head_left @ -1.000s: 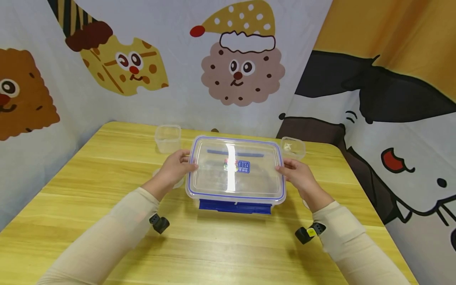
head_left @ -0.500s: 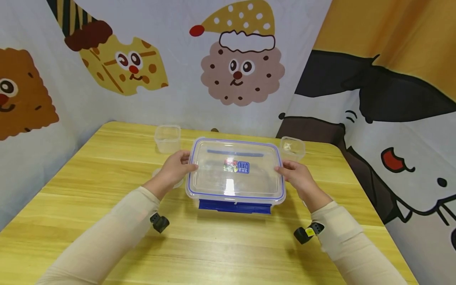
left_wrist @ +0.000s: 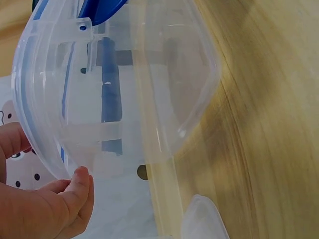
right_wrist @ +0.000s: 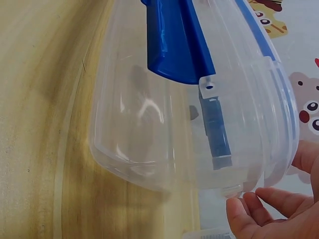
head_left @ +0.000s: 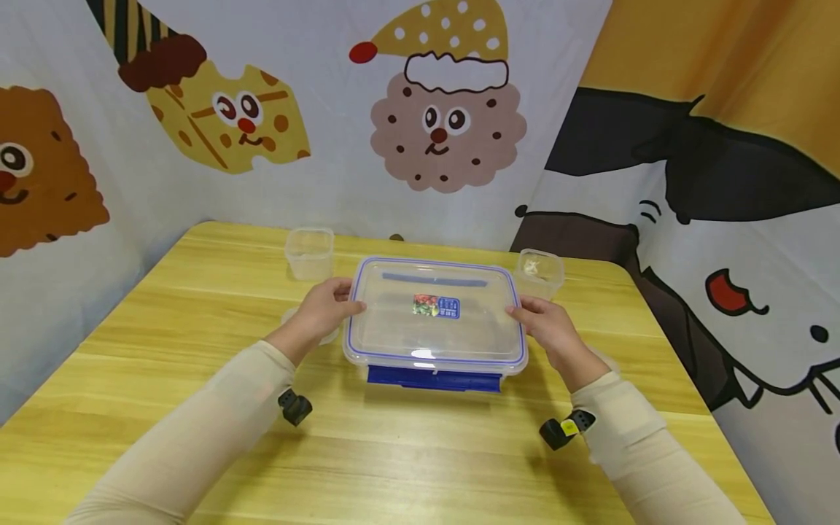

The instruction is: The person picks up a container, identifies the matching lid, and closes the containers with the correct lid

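A clear plastic food storage box with a blue-lined lid stands before me on the table. Its near long side carries a blue latch, which juts outward from the wall. My left hand grips the box's left end, thumb over the lid's rim and fingers below it. At the right end, my right hand holds the rim likewise, thumb on top. Fingertips of the right hand show under the rim in the right wrist view. Whether the base touches the table is hard to tell.
Two small clear containers stand at the back, one at left and one at right. Another clear piece is partly hidden behind my left wrist. The wooden table meets a printed cloth backdrop.
The lid's far edge has lowered a little, and the bright glare on it has shrunk towards the near edge. Both hands keep their hold at the ends.
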A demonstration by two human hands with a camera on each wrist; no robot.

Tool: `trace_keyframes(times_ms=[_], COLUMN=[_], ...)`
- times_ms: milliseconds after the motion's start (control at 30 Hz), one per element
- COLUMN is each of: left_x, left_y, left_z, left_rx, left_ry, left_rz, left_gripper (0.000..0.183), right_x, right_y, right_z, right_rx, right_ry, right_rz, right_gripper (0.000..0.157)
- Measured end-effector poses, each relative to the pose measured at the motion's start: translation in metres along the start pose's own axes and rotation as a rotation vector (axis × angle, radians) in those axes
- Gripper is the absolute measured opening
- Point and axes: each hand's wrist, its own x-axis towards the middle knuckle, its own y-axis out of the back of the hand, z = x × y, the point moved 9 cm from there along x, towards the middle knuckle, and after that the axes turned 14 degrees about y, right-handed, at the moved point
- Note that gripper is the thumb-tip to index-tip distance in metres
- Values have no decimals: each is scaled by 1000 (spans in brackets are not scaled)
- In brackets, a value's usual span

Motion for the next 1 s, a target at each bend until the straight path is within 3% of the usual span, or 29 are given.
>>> trace_keyframes(times_ms=[1000], left_x=[7], left_y=[-3], left_z=[-8], left_rx=[52], left_ry=[31], left_rz=[-31], left_gripper=[56], right_x=[-4], right_y=[-3], right_z=[10], right_rx=[-1], right_ry=[-28], right_rz=[36], right_gripper=[61])
